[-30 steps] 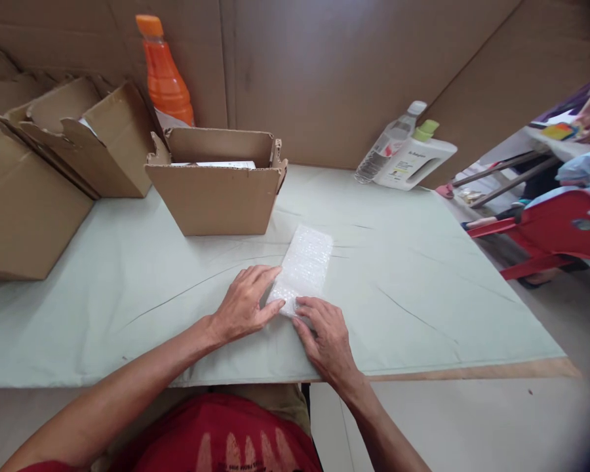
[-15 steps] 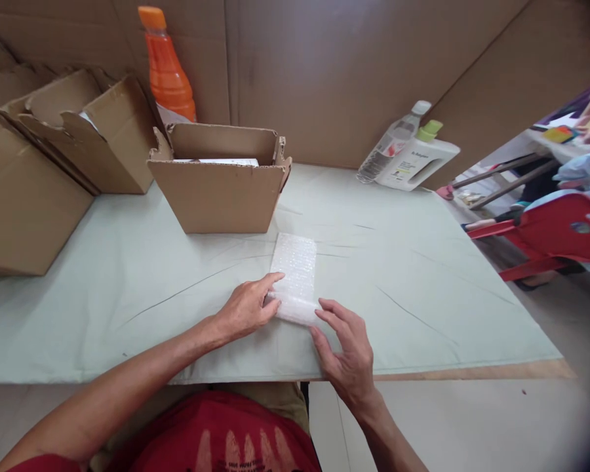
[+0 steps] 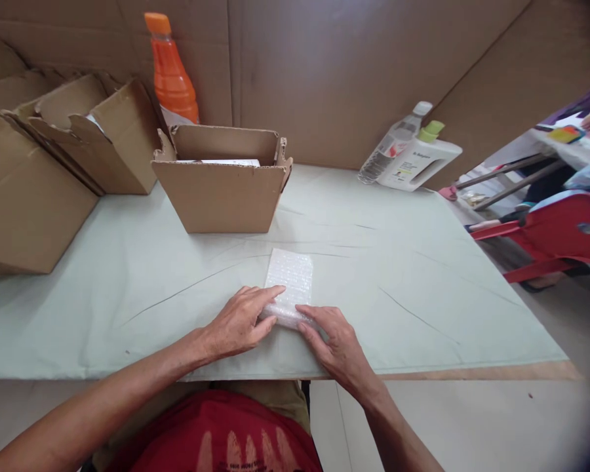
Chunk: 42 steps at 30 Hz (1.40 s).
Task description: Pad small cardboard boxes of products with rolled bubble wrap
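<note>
A strip of bubble wrap point(image 3: 292, 270) lies flat on the pale green tablecloth point(image 3: 403, 262), its near end rolled up into a thick fold. My left hand point(image 3: 238, 321) grips the left end of that roll between thumb and fingers, with the index finger lying across the top. At the right end, my right hand point(image 3: 332, 337) pinches the roll, thumb in front and fingers above. Whether anything is wrapped inside the roll I cannot tell.
Just beyond stands an open cardboard box point(image 3: 221, 200) holding something white. More cardboard boxes point(image 3: 34, 183) crowd the left. An orange bottle point(image 3: 174, 78), a clear bottle point(image 3: 393, 144) and a white jug point(image 3: 417, 164) stand at the back. A red chair point(image 3: 570, 226) is off the table's right side.
The bubble wrap's flat part has become shorter, with its far edge closer to me. My right hand has moved left and closed onto the roll's end.
</note>
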Tool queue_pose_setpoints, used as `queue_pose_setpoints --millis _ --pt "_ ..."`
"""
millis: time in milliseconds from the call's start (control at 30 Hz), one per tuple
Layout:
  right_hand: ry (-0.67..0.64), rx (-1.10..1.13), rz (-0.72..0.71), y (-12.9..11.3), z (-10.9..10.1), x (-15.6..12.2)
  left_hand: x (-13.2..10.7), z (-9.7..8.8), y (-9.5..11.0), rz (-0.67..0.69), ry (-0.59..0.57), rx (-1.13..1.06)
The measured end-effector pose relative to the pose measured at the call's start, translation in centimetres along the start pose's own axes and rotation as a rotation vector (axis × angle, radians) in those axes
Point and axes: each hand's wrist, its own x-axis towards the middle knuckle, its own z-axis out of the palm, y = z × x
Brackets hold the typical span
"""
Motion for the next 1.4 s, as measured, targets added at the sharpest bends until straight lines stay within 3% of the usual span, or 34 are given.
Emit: queue_pose_setpoints --millis 167,367,500,667,767,867,1000,1133,1233,1300,1400 --pt "0.181 -0.131 -0.035 -0.2 -0.1 -0.5 0.9 0.3 -0.6 -0.142 0.045 0.11" --pt "0.036 -0.259 -0.123 0.2 0.8 0.4 1.2 0.7 -1.1 -0.012 0.144 0.183" --pt "0.035 -0.155 -0.071 0.1 0.7 0.7 0.1 -0.1 -0.5 0.079 0.069 0.067" --pt "0.027 -0.015 0.017 -0.3 0.0 -0.1 0.0 -0.9 -0.1 -0.095 0.017 -0.014" --pt "0.124 -0.125 -0.013 -0.6 -0.1 -0.3 0.9 -0.6 -0.6 -0.126 0.057 0.113" --pt "0.079 -0.218 -0.088 -0.7 0.3 0.0 1.4 -0.3 -0.9 -0.173 0.089 0.157" --pt "0.013 -0.212 -0.101 -0.2 1.2 0.6 0.6 -0.5 -0.7 -0.335 0.166 -0.096" --pt "0.101 -0.062 0.036 0.1 1.8 0.9 -0.7 -0.7 0.1 -0.562 0.202 -0.566" --pt "0.062 0.086 0.127 -0.5 1.9 0.8 -1.1 -0.5 1.1 -0.623 0.17 -0.895" --pt "0.005 0.161 0.15 -1.1 1.7 0.7 -1.1 -0.3 1.8 -0.624 0.161 -0.971" --pt "-0.034 0.228 0.153 -1.5 1.1 0.5 -1.2 0.2 2.5 -0.603 0.205 -0.906"
